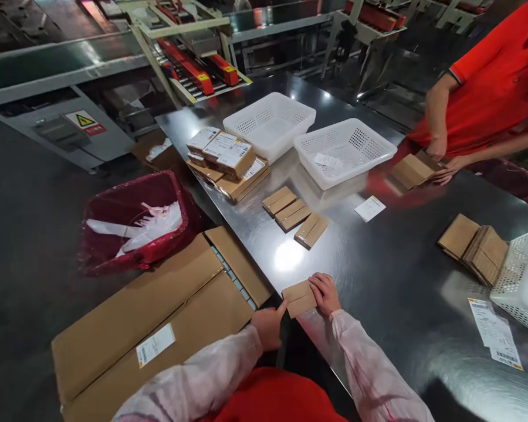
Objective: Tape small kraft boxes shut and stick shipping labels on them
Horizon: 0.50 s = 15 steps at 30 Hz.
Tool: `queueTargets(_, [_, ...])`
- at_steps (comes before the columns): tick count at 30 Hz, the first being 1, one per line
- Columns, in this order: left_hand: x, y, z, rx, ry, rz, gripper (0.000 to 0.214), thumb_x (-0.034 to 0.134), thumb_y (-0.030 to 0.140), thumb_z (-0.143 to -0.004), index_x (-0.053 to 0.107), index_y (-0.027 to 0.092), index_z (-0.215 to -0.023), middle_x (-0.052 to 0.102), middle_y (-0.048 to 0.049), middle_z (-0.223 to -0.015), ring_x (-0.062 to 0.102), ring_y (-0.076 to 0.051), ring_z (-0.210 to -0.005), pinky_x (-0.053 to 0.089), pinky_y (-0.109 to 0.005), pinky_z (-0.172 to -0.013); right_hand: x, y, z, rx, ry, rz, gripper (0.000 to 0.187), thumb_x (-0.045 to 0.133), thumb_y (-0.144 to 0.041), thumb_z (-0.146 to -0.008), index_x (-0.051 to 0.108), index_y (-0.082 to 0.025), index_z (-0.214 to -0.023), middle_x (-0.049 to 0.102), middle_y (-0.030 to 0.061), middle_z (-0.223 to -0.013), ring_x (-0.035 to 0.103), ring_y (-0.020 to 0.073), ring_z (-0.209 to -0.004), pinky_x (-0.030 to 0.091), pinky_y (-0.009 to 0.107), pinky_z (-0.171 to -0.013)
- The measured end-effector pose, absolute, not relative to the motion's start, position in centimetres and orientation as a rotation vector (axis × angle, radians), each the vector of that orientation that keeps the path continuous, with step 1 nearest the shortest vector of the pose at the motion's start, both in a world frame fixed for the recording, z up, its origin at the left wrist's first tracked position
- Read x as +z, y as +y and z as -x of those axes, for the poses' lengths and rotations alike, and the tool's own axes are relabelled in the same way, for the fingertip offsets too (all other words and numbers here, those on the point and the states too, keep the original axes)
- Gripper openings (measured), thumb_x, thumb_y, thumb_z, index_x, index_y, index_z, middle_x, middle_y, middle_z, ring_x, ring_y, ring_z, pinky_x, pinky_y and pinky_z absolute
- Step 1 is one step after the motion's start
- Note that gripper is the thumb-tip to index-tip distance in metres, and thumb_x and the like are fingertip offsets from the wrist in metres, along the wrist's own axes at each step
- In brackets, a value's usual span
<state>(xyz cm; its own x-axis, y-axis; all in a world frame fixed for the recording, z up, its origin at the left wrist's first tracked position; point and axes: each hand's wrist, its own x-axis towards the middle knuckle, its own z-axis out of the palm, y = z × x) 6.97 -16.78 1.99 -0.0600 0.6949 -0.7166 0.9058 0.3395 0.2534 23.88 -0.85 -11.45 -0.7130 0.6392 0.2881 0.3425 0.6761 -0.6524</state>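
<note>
A small flat brown cardboard box [300, 298] lies at the near edge of the metal table, between my two hands. My right hand [325, 293] grips its right end, fingers bent over the top. At the left end is my left hand [267, 325], mostly curled, with one finger reaching the box's corner; its other fingers are partly hidden. Farther up the table, three similar small boxes [293, 214] lie side by side. Behind them are stacked labelled boxes [229, 153].
Two white plastic baskets [270, 151] [352, 163] stand at the back. A loose label [370, 208] lies mid-table. Folded cartons [474, 246], more labels [495, 334] and another basket [517, 275] are right. A co-worker [501, 88] handles a carton. Left are a red bin [132, 258] and large carton [158, 316].
</note>
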Motion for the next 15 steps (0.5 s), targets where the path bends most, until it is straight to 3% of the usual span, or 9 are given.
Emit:
queueTargets(3, [5.2,-17.5,-4.7,-0.31,1.874,-1.466,0.059,0.066,0.029,-0.062,0.063,0.023,-0.121,0.072,-0.012,-0.094,0.068,-0.032,-0.089,0.053,-0.04,-0.075,-10.8,-0.7,-23.4,0.837,-2.345,0.746,0.025,0.049,-0.03,-0.094,0.071,-0.026,-0.106,0.068,0.0078,-0.104,0.058,0.0236,-0.102,0.05,0.047,-0.092])
queueTargets(5, [6.8,-17.7,-4.0,-0.18,1.915,-1.529,0.04,0.062,0.031,-0.067,0.069,0.028,-0.106,0.071,-0.0075,-0.09,0.068,-0.028,-0.083,0.053,-0.037,-0.074,-10.5,-0.8,-23.4,0.851,-2.329,0.747,0.025,0.048,-0.03,-0.094,0.071,-0.026,-0.104,0.068,0.0079,-0.103,0.058,0.0237,-0.101,0.051,0.047,-0.09])
queueTargets(9, [6.6,-16.3,-4.6,0.076,1.91,-1.659,0.058,0.061,0.035,-0.07,0.059,0.035,-0.128,0.07,-0.0052,-0.098,0.067,-0.025,-0.086,0.052,-0.034,-0.078,-10.5,-0.9,-23.5,0.864,-2.317,0.747,0.028,0.045,-0.031,-0.095,0.071,-0.024,-0.104,0.067,0.0077,-0.105,0.057,0.0243,-0.102,0.051,0.046,-0.09])
queueTargets(15, [2.3,-15.5,-4.9,-0.122,1.859,-1.656,0.066,0.064,0.038,-0.065,0.058,0.035,-0.131,0.071,-0.0075,-0.094,0.068,-0.03,-0.086,0.053,-0.04,-0.078,-9.1,-1.5,-23.6,0.835,-2.514,0.903,0.03,0.044,-0.03,-0.095,0.071,-0.028,-0.111,0.066,0.0059,-0.117,0.054,0.0246,-0.107,0.048,0.046,-0.094])
